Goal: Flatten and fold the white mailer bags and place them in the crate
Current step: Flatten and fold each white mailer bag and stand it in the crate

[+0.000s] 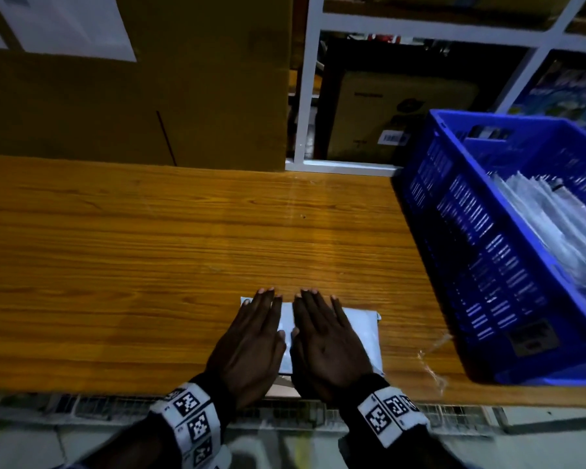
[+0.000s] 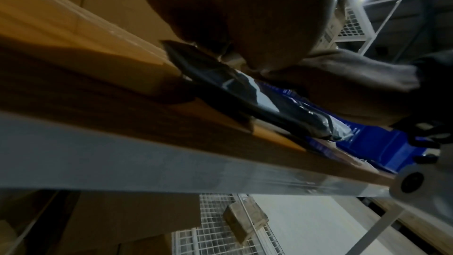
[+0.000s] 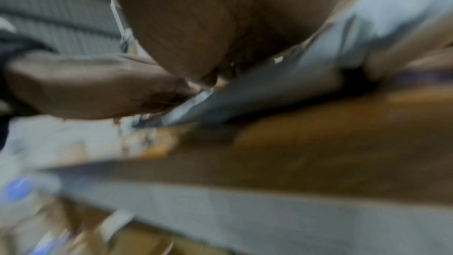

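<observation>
2 flat hands [image 1: 290,336] — on mailer bag [image 1: 361,328]

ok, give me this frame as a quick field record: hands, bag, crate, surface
left hand: flat, fingers straight, pressing on the mailer bag
right hand: flat beside the left, pressing the same bag
mailer bag: white, lying on the table near its front edge, mostly covered by the hands
crate: blue, on the table to the right, apart from the bag, already holds pale bags
table: wood grain top
cardboard box: stands at the back left
</observation>
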